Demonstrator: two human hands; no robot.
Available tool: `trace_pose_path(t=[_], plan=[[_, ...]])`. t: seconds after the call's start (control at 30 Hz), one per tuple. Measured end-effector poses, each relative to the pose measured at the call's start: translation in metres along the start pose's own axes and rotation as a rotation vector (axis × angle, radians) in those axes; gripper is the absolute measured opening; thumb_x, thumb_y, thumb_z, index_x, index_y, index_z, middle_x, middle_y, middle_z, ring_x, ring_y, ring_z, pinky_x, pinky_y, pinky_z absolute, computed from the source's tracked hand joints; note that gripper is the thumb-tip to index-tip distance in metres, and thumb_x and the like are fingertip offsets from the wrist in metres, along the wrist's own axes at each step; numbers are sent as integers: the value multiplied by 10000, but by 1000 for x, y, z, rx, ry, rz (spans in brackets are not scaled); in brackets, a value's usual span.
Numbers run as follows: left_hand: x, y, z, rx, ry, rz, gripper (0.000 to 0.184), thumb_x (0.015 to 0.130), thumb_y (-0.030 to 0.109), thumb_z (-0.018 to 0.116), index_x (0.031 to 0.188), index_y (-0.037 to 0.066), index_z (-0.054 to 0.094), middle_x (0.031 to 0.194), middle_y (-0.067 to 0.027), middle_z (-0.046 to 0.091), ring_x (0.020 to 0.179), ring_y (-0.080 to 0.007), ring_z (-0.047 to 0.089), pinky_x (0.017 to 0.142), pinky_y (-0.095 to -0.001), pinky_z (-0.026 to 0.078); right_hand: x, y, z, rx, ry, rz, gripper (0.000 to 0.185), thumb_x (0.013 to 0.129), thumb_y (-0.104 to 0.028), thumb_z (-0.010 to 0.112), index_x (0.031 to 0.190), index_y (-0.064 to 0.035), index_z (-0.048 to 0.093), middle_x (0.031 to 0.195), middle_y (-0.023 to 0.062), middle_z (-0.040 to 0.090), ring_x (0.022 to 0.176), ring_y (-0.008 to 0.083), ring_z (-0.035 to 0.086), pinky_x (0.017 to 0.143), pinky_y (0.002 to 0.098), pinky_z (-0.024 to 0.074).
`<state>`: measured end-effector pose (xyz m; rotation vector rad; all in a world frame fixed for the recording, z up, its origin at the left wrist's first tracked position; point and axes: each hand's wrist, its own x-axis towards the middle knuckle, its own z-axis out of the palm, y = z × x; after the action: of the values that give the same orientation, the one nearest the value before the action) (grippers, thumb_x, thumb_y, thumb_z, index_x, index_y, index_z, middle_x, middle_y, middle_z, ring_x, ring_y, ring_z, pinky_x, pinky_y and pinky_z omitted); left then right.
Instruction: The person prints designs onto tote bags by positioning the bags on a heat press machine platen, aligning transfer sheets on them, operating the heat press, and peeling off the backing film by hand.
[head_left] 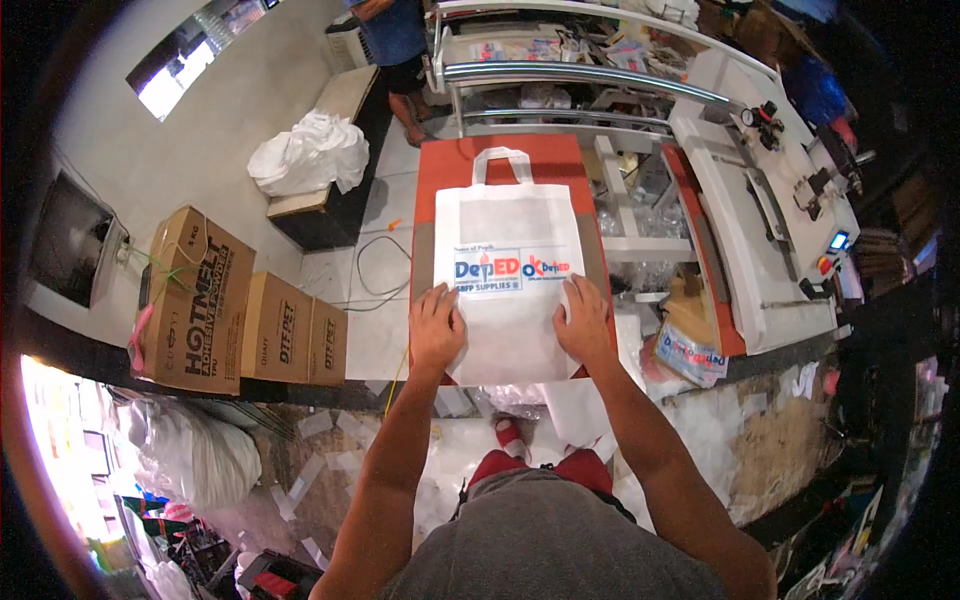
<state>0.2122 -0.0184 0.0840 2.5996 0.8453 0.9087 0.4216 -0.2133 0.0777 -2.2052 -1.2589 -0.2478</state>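
Note:
A white tote bag (508, 345) with two handles lies flat on a red-and-brown platen (590, 160) in front of me. Blue and red print (490, 268) reading "DepED" and "SBFP SUPPLIES" runs across its middle. My left hand (437, 325) rests on the bag's left edge, below the print, palm down with fingers reaching forward. On the opposite edge, my right hand (583, 320) presses down in the same way, its fingers apart. Both thumbs point inward over the fabric. The bag's handles (502, 165) point away from me.
A white press machine (760, 240) with a gauge and lit display stands at right; printed bags (690, 350) lie beside it. Cardboard boxes (200, 300) stand at left, and white fabric (310, 153) lies on a bench. Another person (395, 45) stands behind the platen.

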Motion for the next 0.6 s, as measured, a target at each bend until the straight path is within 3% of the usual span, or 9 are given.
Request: trace_pose_path(t=[0.23, 0.3, 0.37, 0.4, 0.43, 0.47, 0.6], plan=[[-4, -10, 4, -29, -19, 0, 386, 837, 93, 621, 1221, 58, 632, 1313, -150, 571, 1247, -357, 487, 1048, -465, 392, 0, -2, -8, 55, -5, 23, 480, 852, -161, 618, 1296, -1, 527, 1400, 199, 457, 1325, 368, 409, 1084, 509, 334], [-8, -16, 3, -224, 58, -97, 390, 859, 98, 619, 1245, 43, 607, 1325, -181, 556, 1266, -375, 476, 1063, -466, 383, 3, -1, -25, 101, 14, 38, 476, 853, -149, 625, 1296, -6, 528, 1398, 205, 461, 1317, 374, 419, 1085, 507, 342], [-22, -29, -19, -270, 100, -122, 377, 883, 97, 613, 1254, 35, 594, 1337, -180, 555, 1257, -363, 499, 1072, -449, 381, -5, 17, -62, 129, 209, 22, 454, 846, -118, 651, 1274, -12, 545, 1351, 213, 507, 1255, 390, 483, 1074, 494, 372], [-39, -37, -24, -304, 178, -250, 365, 860, 71, 598, 1222, 26, 593, 1284, -190, 575, 1236, -357, 513, 1058, -468, 403, -11, 28, -93, 75, 282, 50, 408, 834, -94, 672, 1223, -12, 576, 1266, 216, 573, 1194, 400, 536, 1045, 483, 410], [-61, -54, -32, -317, 216, -246, 372, 855, 17, 589, 1226, 37, 567, 1283, -173, 570, 1230, -336, 522, 1037, -456, 425, -20, 55, -117, 15, 330, 44, 362, 844, -105, 667, 1183, -4, 587, 1210, 216, 595, 1151, 405, 553, 1020, 480, 425], [-73, -51, -58, -510, 171, -428, 374, 861, -23, 590, 1227, 37, 544, 1266, -166, 563, 1199, -314, 537, 1008, -432, 446, -29, 85, -147, -59, 378, 44, 319, 855, -115, 661, 1143, 4, 598, 1154, 216, 617, 1108, 410, 570, 996, 477, 441], [-174, -124, -63, -52, 206, -483, 186, 947, 59, 553, 1115, -18, 575, 1077, -181, 572, 1004, -340, 560, 872, -473, 465, -42, 204, -255, -453, 468, 250, 296, 886, -152, 637, 1106, 40, 587, 1048, 244, 616, 1004, 421, 576, 918, 505, 458]])
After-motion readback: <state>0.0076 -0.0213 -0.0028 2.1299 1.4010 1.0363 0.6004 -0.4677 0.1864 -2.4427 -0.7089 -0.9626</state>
